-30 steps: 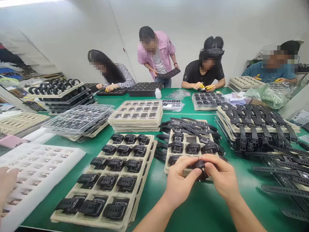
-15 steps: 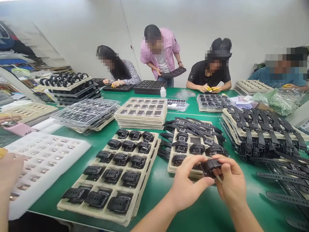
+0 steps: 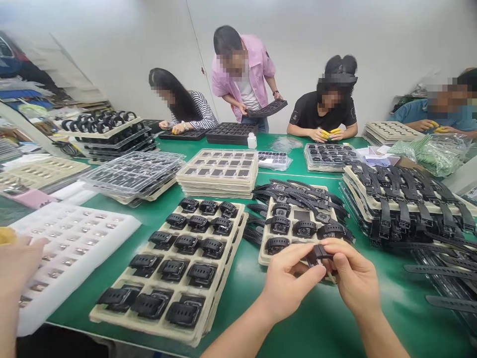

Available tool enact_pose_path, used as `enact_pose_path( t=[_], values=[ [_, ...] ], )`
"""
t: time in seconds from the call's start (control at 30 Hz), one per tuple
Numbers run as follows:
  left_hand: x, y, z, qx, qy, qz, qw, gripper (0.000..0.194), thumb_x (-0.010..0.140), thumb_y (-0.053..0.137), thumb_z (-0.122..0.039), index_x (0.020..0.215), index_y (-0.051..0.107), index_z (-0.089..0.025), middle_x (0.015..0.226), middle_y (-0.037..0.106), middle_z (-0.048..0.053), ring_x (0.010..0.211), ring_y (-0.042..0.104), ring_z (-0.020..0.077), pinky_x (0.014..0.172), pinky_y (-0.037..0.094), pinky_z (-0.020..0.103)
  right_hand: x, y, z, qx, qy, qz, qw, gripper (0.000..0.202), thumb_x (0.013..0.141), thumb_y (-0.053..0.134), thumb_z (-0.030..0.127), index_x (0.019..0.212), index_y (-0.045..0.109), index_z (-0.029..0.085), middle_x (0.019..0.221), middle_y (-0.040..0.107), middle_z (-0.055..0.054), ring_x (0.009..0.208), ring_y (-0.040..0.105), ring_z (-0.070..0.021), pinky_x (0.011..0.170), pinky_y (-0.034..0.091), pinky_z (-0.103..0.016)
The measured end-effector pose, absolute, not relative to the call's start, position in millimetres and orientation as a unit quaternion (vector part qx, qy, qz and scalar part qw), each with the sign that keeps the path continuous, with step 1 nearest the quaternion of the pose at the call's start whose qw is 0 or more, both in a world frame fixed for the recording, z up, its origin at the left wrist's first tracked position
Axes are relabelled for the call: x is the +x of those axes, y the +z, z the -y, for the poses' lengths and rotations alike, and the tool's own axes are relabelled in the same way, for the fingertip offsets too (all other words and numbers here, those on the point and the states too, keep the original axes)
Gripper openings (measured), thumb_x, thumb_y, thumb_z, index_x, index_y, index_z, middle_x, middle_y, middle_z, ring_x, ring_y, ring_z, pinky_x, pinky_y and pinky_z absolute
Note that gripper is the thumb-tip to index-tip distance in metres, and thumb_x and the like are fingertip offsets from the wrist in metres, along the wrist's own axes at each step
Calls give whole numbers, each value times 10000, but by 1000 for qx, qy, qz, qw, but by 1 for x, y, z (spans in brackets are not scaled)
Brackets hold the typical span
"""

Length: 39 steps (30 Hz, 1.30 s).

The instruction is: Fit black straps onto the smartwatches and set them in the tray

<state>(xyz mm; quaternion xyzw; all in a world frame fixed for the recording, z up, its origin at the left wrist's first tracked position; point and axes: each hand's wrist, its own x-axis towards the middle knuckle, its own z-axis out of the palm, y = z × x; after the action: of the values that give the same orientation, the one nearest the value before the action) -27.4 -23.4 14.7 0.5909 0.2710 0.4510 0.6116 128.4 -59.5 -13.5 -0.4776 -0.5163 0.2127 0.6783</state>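
Note:
Both of my hands hold one black watch with a black strap over the green table. My left hand grips it from the left with thumb and fingers. From the right, my right hand pinches the strap; a thin pale piece shows below its fingers. Just behind my hands is a beige tray holding black watches, some with straps spread over its back edge. Another beige tray, to the left, carries rows of watches with closed straps.
A co-worker's hand is over a white foam tray at the left. Stacked trays of long-strapped watches stand at the right. Beige tray stacks and several people are across the table.
My hands have drawn closer together around the watch, which has tilted and is more covered by my fingers. The co-worker's hand at the left has moved slightly right over the foam tray.

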Motion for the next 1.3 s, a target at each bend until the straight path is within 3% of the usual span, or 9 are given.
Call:
enact_pose_path(
  t=[0.13,0.2,0.3,0.37,0.47,0.57,0.93,1.13,1.3],
  values=[
    [-24,10,27,526,475,-318,629,379,884,708,-474,1119,769,-184,1053,747,114,770,715,197,611,622,267,123,-15,61,-491,188,535,661,183,970,675,412,957,824,308,988,796,-57,951,740,-236,791,614,-320],
    [-23,7,29,504,477,-318,646,404,827,771,-496,1056,763,-163,994,754,111,741,714,193,616,617,268,121,-19,61,-507,209,513,661,212,973,663,434,1022,817,297,1078,778,-76,997,724,-248,753,609,-310],
    [-23,6,29,487,473,-296,671,441,721,878,-412,1059,743,-164,959,760,94,712,701,170,663,613,265,117,-25,61,-510,262,433,695,247,969,669,430,1136,769,280,1091,750,-92,911,717,-233,642,594,-285],
    [-23,7,28,501,471,-298,662,390,719,876,-344,1044,757,-162,978,756,97,718,685,159,674,602,256,116,-28,61,-495,276,399,721,193,963,686,398,1096,760,280,1028,746,-73,846,710,-207,612,580,-262],
    [-24,8,25,531,471,-308,634,287,746,833,-283,999,794,-155,965,745,102,713,659,152,660,586,255,120,-28,60,-474,268,434,718,115,951,711,370,964,786,284,1000,762,-55,928,713,-208,693,588,-251],
    [-26,8,23,545,460,-309,630,273,738,825,-250,994,810,-156,948,741,99,682,639,139,630,572,249,126,-21,60,-459,272,492,688,145,973,681,381,979,809,313,1003,783,-46,976,722,-211,758,596,-256],
    [-23,0,21,512,469,-313,648,300,733,862,-314,985,817,-156,920,734,93,707,640,147,650,574,255,134,1,60,-494,214,573,618,144,955,697,354,946,833,307,971,793,-51,899,746,-225,816,631,-320],
    [-24,3,20,551,462,-307,623,245,785,824,-270,1013,817,-181,950,722,81,723,652,135,664,579,234,133,2,61,-488,240,596,591,166,971,674,320,1049,815,358,1050,785,-27,984,732,-207,868,610,-285],
    [-30,7,15,630,442,-246,589,253,941,669,-305,1153,767,-209,1067,689,113,792,690,175,650,618,283,129,-2,61,-499,326,545,589,270,894,764,391,1162,771,368,1161,768,-25,1042,719,-226,876,603,-286]
  ],
)
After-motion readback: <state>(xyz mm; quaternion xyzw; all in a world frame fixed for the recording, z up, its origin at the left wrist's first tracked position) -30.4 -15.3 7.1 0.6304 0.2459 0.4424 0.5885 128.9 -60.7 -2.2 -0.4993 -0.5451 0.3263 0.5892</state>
